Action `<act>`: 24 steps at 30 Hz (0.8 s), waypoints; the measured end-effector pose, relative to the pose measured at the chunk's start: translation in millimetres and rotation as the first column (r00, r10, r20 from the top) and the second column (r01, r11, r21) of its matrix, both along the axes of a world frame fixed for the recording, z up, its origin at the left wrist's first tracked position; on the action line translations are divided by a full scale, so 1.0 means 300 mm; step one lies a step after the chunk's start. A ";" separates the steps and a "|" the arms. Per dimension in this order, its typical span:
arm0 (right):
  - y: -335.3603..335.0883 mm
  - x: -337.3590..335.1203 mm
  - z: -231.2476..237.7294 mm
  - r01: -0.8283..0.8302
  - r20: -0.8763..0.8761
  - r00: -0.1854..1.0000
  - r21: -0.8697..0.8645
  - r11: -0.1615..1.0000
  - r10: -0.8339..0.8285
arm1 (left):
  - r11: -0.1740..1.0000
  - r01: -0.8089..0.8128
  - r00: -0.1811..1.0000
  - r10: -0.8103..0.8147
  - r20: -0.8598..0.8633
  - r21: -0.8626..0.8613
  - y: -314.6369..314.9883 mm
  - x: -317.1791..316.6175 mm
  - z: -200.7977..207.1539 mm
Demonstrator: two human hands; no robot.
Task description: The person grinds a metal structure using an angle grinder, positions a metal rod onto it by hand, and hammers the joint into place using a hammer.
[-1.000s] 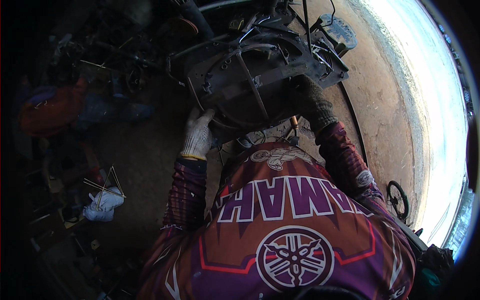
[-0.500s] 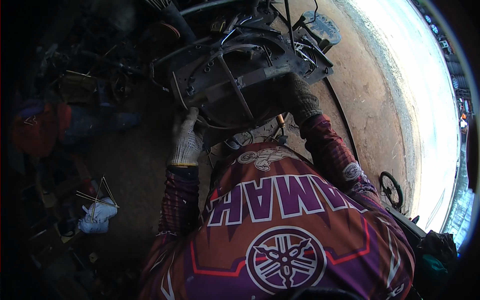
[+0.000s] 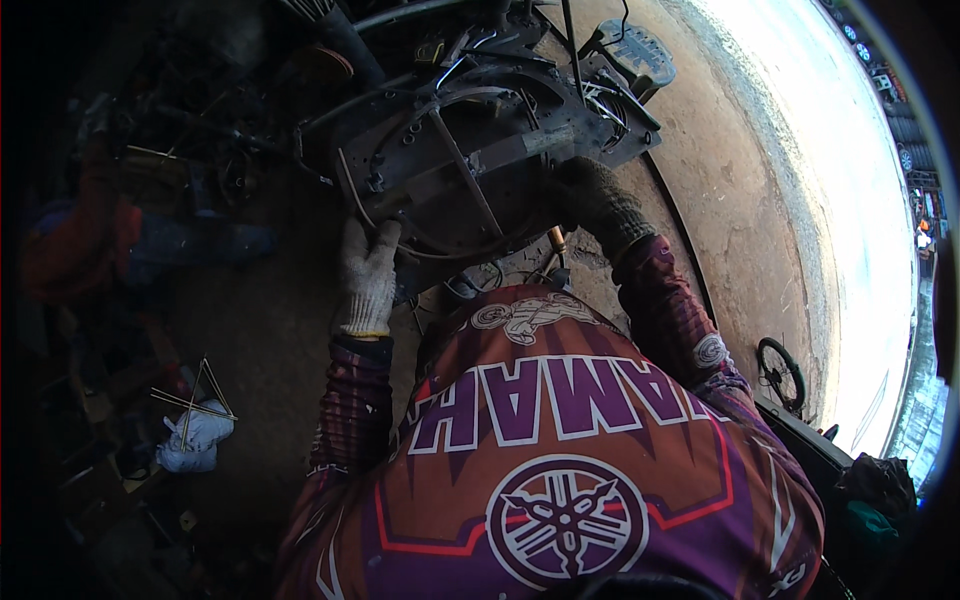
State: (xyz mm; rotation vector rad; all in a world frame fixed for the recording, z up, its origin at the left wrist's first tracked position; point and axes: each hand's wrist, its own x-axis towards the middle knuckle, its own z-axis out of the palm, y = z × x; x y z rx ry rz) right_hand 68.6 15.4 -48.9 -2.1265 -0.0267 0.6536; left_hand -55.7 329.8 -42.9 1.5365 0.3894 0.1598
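A round dark metal ring [image 3: 440,250] with a flat straight bar [image 3: 466,172] across it lies over a dark steel worktable [image 3: 385,150]. My left hand [image 3: 367,285], in a pale knit glove, grips the ring's near left rim, thumb and fingers on either side of the metal. At the ring's right side is my right hand [image 3: 603,207], in a darker, grimy knit glove. Its fingers curl inward over the near right edge, and their tips are lost in shadow.
Hand tools [image 3: 607,105] lie at the table's far right, beside a stool-like seat [image 3: 642,55]. Another person in an orange top [image 3: 90,245] is at the left. A white bag with thin rods [image 3: 198,437] sits on the floor. A bicycle wheel [image 3: 780,374] stands at right.
My right hand has moved slightly left and inward along the ring's edge. My left hand has shifted its fingers on the rim. At the left, the other person's arm is now raised.
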 end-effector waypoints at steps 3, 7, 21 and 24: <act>0.021 0.003 0.025 -0.039 0.083 0.995 -0.166 0.985 0.053 | 0.990 0.043 0.999 -0.039 -0.031 0.136 -0.015 0.003 0.044; 0.040 0.018 0.012 0.007 0.144 0.989 -0.254 0.967 0.031 | 0.964 -0.070 0.988 0.030 0.153 0.257 -0.004 -0.009 -0.062; -0.033 -0.041 0.073 0.477 -0.243 0.878 0.401 0.782 -0.412 | 0.969 -0.024 0.985 -0.019 0.170 0.248 -0.001 -0.014 -0.049; -0.185 -0.059 0.054 0.550 -0.215 0.826 0.504 0.665 -0.521 | 0.880 -0.098 0.994 0.068 0.082 0.465 -0.004 -0.040 -0.028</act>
